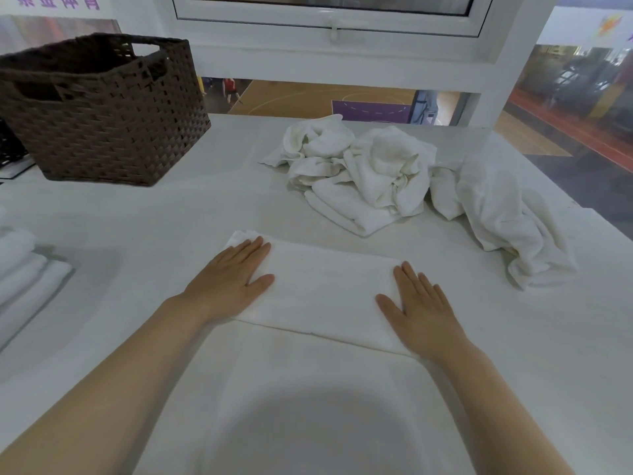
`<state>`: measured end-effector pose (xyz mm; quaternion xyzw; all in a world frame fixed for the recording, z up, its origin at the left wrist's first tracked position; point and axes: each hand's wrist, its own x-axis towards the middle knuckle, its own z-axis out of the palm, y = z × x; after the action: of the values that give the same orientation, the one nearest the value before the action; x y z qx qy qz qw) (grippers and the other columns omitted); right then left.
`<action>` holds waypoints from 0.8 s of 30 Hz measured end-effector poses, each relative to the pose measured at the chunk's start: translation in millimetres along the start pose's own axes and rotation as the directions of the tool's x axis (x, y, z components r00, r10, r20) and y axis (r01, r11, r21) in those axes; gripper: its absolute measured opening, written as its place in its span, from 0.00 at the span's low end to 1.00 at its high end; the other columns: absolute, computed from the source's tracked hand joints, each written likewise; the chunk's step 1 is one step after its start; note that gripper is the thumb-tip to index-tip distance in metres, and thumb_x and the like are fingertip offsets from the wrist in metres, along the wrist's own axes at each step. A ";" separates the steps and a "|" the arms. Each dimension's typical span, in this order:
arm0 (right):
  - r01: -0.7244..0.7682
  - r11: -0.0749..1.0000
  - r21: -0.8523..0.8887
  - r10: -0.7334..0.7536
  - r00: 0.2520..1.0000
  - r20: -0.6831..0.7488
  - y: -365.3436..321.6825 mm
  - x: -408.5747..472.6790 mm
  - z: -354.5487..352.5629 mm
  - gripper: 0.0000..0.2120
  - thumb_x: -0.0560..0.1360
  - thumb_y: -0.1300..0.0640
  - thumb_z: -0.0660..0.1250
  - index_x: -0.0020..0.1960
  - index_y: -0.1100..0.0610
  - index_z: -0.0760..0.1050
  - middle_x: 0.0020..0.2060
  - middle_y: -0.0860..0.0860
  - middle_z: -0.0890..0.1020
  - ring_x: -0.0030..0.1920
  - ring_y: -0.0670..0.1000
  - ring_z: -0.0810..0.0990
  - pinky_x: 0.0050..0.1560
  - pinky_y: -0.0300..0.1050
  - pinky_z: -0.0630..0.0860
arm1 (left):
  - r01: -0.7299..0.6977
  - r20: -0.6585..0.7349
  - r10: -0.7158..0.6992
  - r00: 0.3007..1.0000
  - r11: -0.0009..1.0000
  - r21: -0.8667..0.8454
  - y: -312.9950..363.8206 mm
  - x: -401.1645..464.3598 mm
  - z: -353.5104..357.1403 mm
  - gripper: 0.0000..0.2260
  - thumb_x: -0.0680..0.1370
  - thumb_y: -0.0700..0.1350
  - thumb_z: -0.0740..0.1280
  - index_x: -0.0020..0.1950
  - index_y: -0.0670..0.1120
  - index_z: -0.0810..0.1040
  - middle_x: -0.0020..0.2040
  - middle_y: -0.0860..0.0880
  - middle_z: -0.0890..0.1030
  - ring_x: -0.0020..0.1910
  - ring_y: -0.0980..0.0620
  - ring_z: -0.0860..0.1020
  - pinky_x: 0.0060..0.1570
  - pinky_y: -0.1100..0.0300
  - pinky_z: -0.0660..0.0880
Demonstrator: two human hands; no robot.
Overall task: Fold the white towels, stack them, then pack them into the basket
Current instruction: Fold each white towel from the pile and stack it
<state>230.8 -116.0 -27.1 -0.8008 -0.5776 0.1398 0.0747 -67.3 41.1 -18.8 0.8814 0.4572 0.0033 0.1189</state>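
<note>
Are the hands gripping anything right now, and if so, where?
Nothing is gripped. The left hand and right hand lie flat, pressing on opposite ends of the folded towel.

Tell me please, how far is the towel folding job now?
Done: a few folded towels stacked at left. In hand: left hand and right hand press flat a folded towel. Left: the crumpled towels behind; nothing visible yet in the basket.
</note>
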 end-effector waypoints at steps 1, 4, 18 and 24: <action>-0.002 1.000 0.016 0.002 1.000 -0.008 1.0 -0.6 0.7 0.35 0.80 0.35 0.46 0.81 0.51 0.42 0.80 0.46 0.43 0.80 0.51 0.44 0.78 0.50 0.42 | 0.003 -0.001 -0.003 1.000 1.000 -0.005 -3.0 -3.3 -0.1 0.30 0.82 0.62 0.49 0.81 0.55 0.43 0.80 0.58 0.42 0.78 0.62 0.40 0.73 0.66 0.38; -0.006 0.999 0.034 0.007 1.000 -0.020 0.2 -2.0 2.4 0.35 0.81 0.36 0.47 0.81 0.52 0.44 0.80 0.46 0.44 0.80 0.51 0.45 0.78 0.51 0.42 | 0.018 -0.004 -0.018 1.000 1.000 0.011 -6.1 -14.6 0.6 0.30 0.82 0.62 0.47 0.81 0.52 0.43 0.81 0.56 0.43 0.78 0.60 0.41 0.74 0.64 0.39; 0.058 0.896 0.440 0.063 0.965 -0.254 6.6 -26.6 -9.2 0.20 0.82 0.47 0.58 0.71 0.53 0.71 0.71 0.49 0.72 0.70 0.51 0.70 0.72 0.47 0.62 | -0.458 -0.245 0.420 0.874 0.880 -0.124 139.2 -53.8 52.6 0.22 0.82 0.52 0.52 0.74 0.49 0.70 0.75 0.50 0.68 0.74 0.50 0.65 0.73 0.60 0.54; 0.068 0.959 0.276 0.010 0.962 -0.273 26.9 -11.3 -5.2 0.17 0.82 0.51 0.57 0.68 0.50 0.75 0.67 0.46 0.77 0.68 0.48 0.73 0.77 0.53 0.53 | -0.654 -0.252 0.643 0.724 0.755 0.048 199.1 -48.4 72.2 0.18 0.79 0.52 0.57 0.65 0.50 0.77 0.65 0.52 0.77 0.62 0.50 0.74 0.60 0.55 0.71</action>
<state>253.4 -135.1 -28.2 -0.7847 -0.5479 0.1084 0.2689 73.0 -123.1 -41.6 0.9746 0.1315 0.1671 0.0704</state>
